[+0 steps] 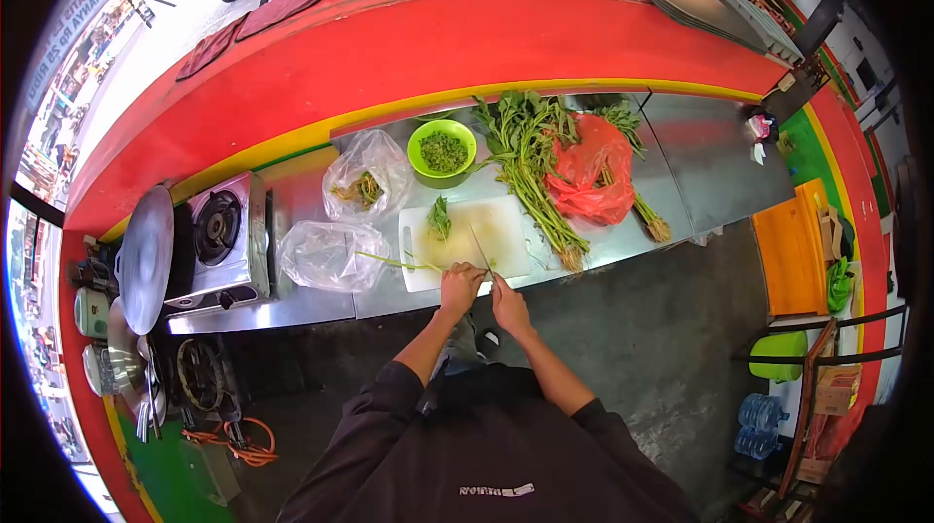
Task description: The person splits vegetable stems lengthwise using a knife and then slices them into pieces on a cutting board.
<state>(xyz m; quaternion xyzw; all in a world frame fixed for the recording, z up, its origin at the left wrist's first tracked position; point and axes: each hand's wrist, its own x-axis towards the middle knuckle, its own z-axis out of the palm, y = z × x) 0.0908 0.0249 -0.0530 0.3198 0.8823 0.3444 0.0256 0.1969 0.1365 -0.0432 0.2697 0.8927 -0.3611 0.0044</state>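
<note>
My right hand (508, 303) is closed round the handle of a knife (482, 249), its blade pointing away from me over the white cutting board (508, 216). Beside it, my left hand (461, 288) grips a long green vegetable stem (389, 260) at the board's near edge; the stem sticks out to the left. My fingers hide the gripped end. A cut leafy sprig (439, 218) lies on the board, with small green bits near the blade. Behind the board stands a lime-green bowl (420, 167) holding chopped greens (444, 151).
Leafy bundles (530, 148) and a red plastic bag (593, 182) lie right of the board. Two clear bags (336, 255) are left, then a gas stove (219, 241) and a large round metal lid (146, 255). A red wall (409, 46) runs behind the steel counter (720, 173).
</note>
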